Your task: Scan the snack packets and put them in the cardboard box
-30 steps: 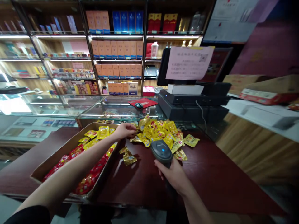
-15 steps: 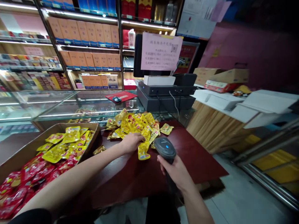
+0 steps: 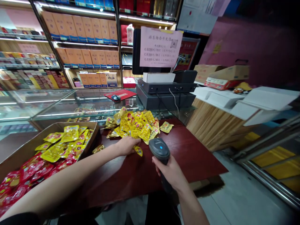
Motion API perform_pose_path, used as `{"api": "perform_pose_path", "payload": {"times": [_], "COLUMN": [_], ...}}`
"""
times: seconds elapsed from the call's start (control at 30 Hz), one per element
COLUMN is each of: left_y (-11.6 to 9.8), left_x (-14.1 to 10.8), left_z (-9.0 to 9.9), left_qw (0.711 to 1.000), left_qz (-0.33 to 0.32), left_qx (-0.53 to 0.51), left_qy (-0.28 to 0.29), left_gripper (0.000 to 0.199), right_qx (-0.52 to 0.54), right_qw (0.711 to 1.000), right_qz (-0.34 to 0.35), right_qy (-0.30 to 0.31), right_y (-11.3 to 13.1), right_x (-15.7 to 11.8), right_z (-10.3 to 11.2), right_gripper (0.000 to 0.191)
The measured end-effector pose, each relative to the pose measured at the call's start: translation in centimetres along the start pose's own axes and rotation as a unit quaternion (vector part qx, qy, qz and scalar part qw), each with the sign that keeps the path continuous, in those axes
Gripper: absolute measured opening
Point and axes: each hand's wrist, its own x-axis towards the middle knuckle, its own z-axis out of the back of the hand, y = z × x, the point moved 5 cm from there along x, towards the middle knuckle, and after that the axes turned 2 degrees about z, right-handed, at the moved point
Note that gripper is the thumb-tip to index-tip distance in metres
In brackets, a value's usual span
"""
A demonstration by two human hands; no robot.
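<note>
Pinched in my left hand (image 3: pixel 127 145) is a small yellow snack packet (image 3: pixel 138 150), partly hidden by the fingers. That hand is just in front of a heap of yellow snack packets (image 3: pixel 134 123) on the dark red tabletop (image 3: pixel 187 153). My right hand (image 3: pixel 169 170) is wrapped round the handle of a black barcode scanner (image 3: pixel 159 149) with a small blue light on top. The scanner head is to the right of the held packet, apart from it. On the left, a cardboard box (image 3: pixel 95 128) holds yellow packets and red packets (image 3: pixel 35 168).
Behind the tabletop runs a glass display counter (image 3: pixel 58 104) with a mouse (image 3: pixel 115 97) on a red mat. A monitor (image 3: pixel 137 51) with a pink paper sign stands over a black cash drawer (image 3: pixel 164 99). White boxes (image 3: pixel 222 101) sit on a wood-patterned cabinet at the right.
My left hand has drawn back a little leftward with the packet, which is now turned and more covered by the fingers. The scanner in my right hand has shifted slightly left.
</note>
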Motion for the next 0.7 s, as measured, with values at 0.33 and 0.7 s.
{"api": "perform_pose_path", "payload": {"times": [0.33, 0.7], "left_y": [7.7, 8.1], "left_x": [-5.0, -5.4], "left_z": [-0.8, 0.1], "left_qw": [0.738, 0.702], "left_qz": [0.286, 0.309], "left_qx": [-0.601, -0.614], "left_qy": [-0.117, -0.187], "left_gripper": [0.046, 0.053], "right_qx": [0.021, 0.051], "right_qw": [0.996, 0.992], "right_qz": [-0.006, 0.022], "right_qy": [0.090, 0.113], "right_y": [1.5, 3.5], "right_x": [-0.8, 0.7], "right_z": [-5.9, -9.3], "right_gripper": [0.025, 0.021]}}
